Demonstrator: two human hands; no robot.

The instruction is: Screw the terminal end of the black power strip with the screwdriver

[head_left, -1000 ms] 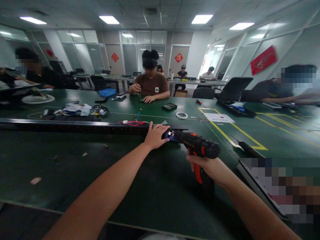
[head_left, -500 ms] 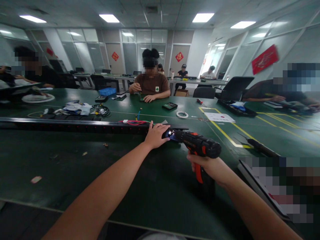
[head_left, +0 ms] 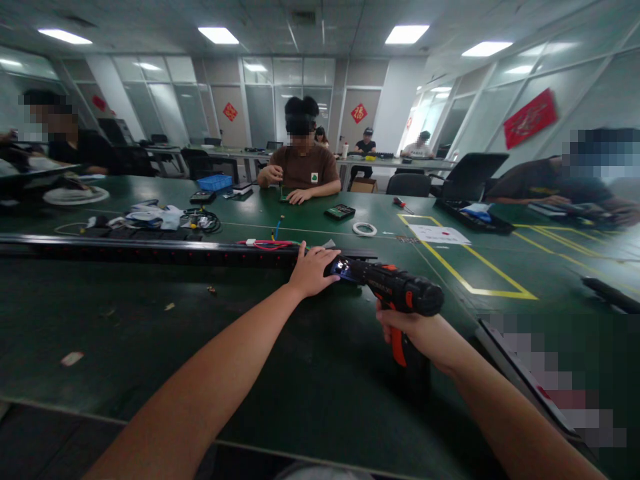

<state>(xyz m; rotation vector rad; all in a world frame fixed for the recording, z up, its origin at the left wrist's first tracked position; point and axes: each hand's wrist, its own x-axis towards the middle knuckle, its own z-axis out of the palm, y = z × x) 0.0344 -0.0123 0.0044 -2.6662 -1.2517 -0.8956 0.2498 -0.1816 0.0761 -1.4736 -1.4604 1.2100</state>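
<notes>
A long black rail [head_left: 150,252] with small red dots along its near side lies across the green table. My left hand [head_left: 313,270] is closed around its right end, thumb towards me and fingers over the top. My right hand [head_left: 410,327] grips the handle of a black-and-orange cordless drill [head_left: 400,287]. The drill points left, and its lit nose is at the rail's end beside my left thumb. Its bit and the spot it meets are hidden. Red wires with a white connector [head_left: 251,243] lie on the rail, near my left fingers.
Across the table [head_left: 200,373] a person [head_left: 303,163] handles a small board. A white ring [head_left: 365,229], a black tray [head_left: 473,217] and a paper sheet [head_left: 440,234] lie beyond the drill. Cables [head_left: 203,221] are bundled behind the rail. A white-topped board [head_left: 530,380] lies at right.
The long dark tool at the right has slid further right, uncovering the yellow tape corner. My hands, the drill and the rail stay almost where they were.
</notes>
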